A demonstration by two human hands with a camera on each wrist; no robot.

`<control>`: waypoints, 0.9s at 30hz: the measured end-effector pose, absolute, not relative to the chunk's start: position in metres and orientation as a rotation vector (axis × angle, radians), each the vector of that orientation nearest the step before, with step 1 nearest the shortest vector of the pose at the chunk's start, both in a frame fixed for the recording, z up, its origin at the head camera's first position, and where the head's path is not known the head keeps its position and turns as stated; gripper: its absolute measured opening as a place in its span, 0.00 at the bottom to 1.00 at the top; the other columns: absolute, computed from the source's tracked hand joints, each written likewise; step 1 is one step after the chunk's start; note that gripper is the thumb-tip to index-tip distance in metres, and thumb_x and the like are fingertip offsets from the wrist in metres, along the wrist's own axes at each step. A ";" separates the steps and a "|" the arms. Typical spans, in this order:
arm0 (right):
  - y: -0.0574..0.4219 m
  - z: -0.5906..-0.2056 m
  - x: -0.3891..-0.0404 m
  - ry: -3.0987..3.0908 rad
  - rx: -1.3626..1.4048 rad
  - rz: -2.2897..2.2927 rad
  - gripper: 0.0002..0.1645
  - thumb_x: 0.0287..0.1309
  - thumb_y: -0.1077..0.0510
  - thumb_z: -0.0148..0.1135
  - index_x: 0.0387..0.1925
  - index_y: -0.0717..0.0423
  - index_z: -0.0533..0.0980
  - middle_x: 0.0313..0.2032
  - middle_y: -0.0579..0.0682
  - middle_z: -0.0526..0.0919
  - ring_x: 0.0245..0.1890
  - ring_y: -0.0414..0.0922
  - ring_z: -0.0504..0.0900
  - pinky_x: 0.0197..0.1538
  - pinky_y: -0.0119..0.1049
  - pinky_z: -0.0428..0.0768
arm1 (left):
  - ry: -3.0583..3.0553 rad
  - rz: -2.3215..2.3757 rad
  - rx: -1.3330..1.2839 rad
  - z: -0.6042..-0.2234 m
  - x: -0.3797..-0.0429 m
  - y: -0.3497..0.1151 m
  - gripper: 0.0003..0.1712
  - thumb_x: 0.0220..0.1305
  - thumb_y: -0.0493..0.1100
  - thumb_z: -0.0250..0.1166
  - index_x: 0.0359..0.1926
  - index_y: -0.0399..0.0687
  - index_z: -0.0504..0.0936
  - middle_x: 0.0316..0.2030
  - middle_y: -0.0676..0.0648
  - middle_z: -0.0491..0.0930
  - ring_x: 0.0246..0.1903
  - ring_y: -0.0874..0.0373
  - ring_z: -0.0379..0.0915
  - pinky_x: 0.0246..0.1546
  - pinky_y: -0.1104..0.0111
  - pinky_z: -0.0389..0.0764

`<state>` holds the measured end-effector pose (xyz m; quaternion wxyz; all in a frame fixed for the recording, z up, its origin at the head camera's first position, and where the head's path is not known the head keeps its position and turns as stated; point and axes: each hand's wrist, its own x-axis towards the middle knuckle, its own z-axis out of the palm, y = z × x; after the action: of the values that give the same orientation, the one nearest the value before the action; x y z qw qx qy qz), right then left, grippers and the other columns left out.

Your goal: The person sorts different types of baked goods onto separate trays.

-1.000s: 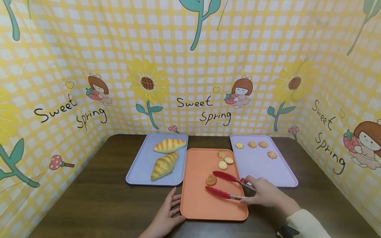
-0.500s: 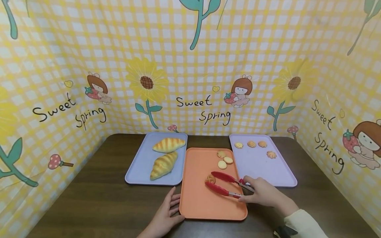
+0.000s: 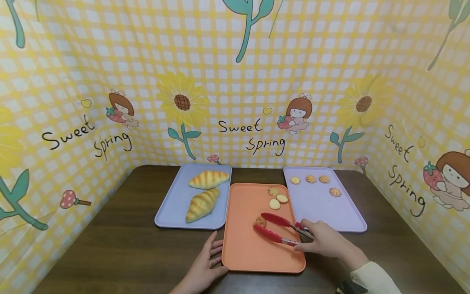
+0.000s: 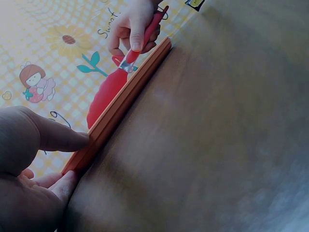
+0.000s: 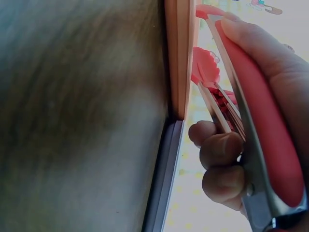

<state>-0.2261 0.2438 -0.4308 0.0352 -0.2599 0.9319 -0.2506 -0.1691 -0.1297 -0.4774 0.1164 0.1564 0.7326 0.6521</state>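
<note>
My right hand [image 3: 324, 239] holds red-tipped metal tongs [image 3: 273, 233] over the orange tray [image 3: 249, 255]. Between the tong heads is a round brown cookie [image 3: 260, 221] with a cut-out pattern, partly covered by the near head; I cannot tell whether both heads touch it. In the right wrist view, the thumb and curled fingers grip the tongs' red-backed handle [image 5: 260, 116]. My left hand [image 3: 204, 263] lies at the orange tray's near left corner with fingers fairly straight. In the left wrist view its fingertips touch the tray's rim [image 4: 120, 104].
Several pale biscuits [image 3: 274, 204] lie at the orange tray's far right. To the left, a blue tray [image 3: 172, 216] bears two croissants [image 3: 203, 205]. A lilac tray [image 3: 349, 216] on the right carries several small cookies [image 3: 311, 179]. Behind the dark table [image 3: 110, 245] hangs a checked cloth [image 3: 235, 94].
The tongs have shifted slightly left and their heads have come nearer together around the brown cookie, mostly in the first half second. The left hand stays at the tray's corner.
</note>
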 end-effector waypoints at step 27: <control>0.247 -0.426 -0.220 2.932 -0.822 -0.760 0.30 0.49 0.38 0.75 0.41 0.52 0.72 0.16 0.37 0.65 0.16 0.33 0.63 0.18 0.27 0.61 | 2.153 1.937 0.493 -0.477 -0.167 -0.129 0.55 0.56 0.22 0.66 0.73 0.24 0.37 0.65 0.23 0.57 0.65 0.28 0.55 0.61 0.56 0.74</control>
<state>-0.2199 0.2474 -0.4255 0.0016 -0.2619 0.9343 -0.2420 -0.1670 -0.1288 -0.4772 0.1020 0.1669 0.7290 0.6559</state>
